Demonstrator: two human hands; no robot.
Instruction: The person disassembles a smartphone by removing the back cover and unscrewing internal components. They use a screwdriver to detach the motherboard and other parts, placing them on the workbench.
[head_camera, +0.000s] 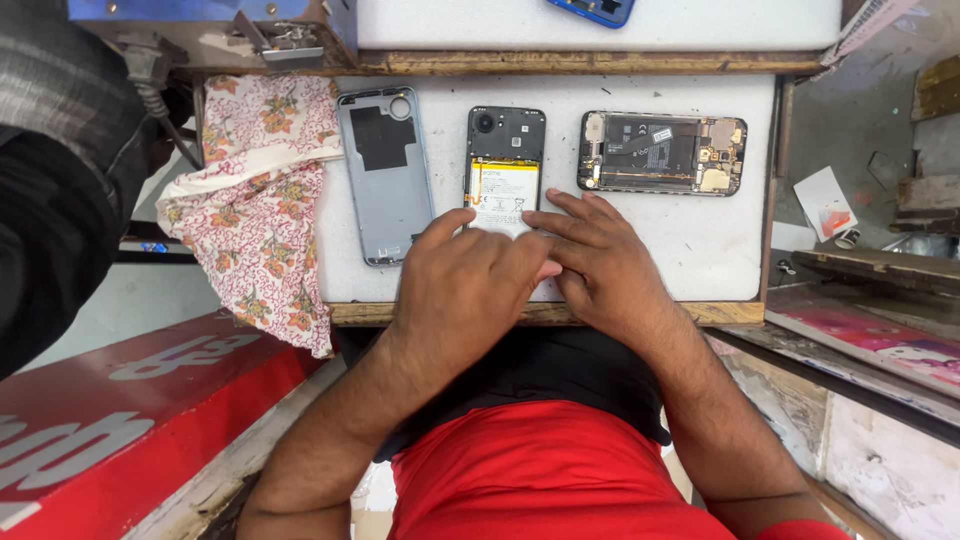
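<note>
Hands overlap at white worktop (700, 250) near edge, left hand (462, 285) and right hand (600, 262) fingers spread flat on opened phone (505, 165), grey back cover (385, 175) left, floral cloth (255, 210) over left edge.

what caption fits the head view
Both hands, left hand and right hand, press on an opened phone on a white mat.

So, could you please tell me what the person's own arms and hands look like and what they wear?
Both forearms are bare, with no sleeves reaching them and visible hair along them. The left hand and the right hand wear no gloves; no rings, watch or bracelet show. The person wears a red top over a dark garment at the waist.
</note>
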